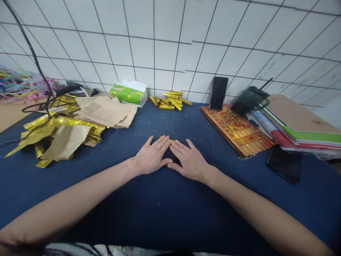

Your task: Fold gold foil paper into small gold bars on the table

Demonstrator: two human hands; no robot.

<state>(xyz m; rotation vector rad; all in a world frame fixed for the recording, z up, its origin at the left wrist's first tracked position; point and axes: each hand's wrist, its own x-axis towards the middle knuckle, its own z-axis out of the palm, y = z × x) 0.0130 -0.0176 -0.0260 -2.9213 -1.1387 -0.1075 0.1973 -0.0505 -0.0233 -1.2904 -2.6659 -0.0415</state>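
My left hand (153, 154) lies palm down on the dark blue tabletop, its fingers stretched out and pressed flat. Angled in from the other side, my right hand (188, 160) is flat too, with the fingertips of both hands meeting. A sliver of gold paper (172, 141) shows at the fingertips; most of it is hidden beneath them, so I cannot tell its full shape. Beyond the hands, near the wall, rests a small pile of rolled gold paper tubes (170, 100).
To the left lie crumpled gold foil sheets (77, 122) and brown paper (106, 112), with a black cable (37, 60) over them. A tissue box (129, 93) stands behind. On the right are a propped phone (218, 93), an ornate box (239, 133), a dark mug (250, 99), folders (301, 117) and a black tablet (285, 163).
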